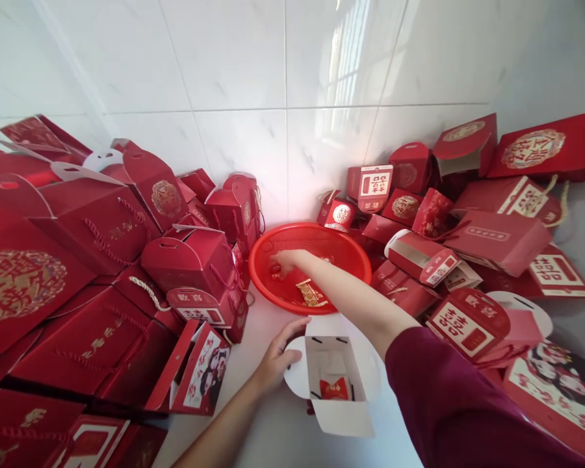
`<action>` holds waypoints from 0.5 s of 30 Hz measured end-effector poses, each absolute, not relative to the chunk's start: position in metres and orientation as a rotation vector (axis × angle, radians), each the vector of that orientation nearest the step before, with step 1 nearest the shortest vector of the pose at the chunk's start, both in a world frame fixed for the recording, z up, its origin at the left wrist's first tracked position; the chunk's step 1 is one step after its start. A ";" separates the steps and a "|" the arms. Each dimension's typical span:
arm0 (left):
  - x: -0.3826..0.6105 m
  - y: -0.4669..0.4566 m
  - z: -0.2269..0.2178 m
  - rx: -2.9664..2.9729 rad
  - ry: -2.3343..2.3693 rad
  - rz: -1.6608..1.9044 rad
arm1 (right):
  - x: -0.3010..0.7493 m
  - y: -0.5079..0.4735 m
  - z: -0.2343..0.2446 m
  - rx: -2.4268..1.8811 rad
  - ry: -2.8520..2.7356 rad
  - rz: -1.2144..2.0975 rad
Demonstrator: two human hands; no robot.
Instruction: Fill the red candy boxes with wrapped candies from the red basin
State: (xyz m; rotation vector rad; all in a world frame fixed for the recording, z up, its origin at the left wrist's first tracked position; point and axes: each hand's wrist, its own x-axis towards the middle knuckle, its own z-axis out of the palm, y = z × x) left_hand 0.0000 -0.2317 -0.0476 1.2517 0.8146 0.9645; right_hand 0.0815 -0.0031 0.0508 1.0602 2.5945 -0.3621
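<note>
Pinching a rounded flap of the white-lined box point(346, 418), the left hand point(279, 356) has thumb and fingers narrowed on the card, seemingly to steady it; the other flaps splay outward, which leaves the inside easy to get at, where a glossy red packet point(334, 389) lies against matte white card; below spreads a smooth, pale surface point(273, 445); red boxes are heaped on the left point(188, 261) and right point(502, 237), perhaps to keep them out of the arms' way, all stiff card with arched tops, gold print and twisted cord handles; just beyond the box stands a round red plastic basket point(254, 263), likely for a short reach; inside it the right hand point(288, 261) points its fingers downward, gripping something or not, I cannot tell; a flat gold packet point(311, 292) lies by the near rim; behind rises a shiny, grey-veined tiled wall point(238, 140).
</note>
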 end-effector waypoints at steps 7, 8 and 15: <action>-0.004 -0.230 -0.035 1.483 0.852 0.871 | 0.075 0.024 0.018 1.049 2.467 -0.407; -0.004 -0.230 -0.035 1.480 0.847 0.873 | 0.079 0.027 0.017 1.064 2.453 -0.432; -0.003 -0.230 -0.035 1.524 0.846 0.874 | 0.113 0.031 0.030 1.168 2.445 -0.726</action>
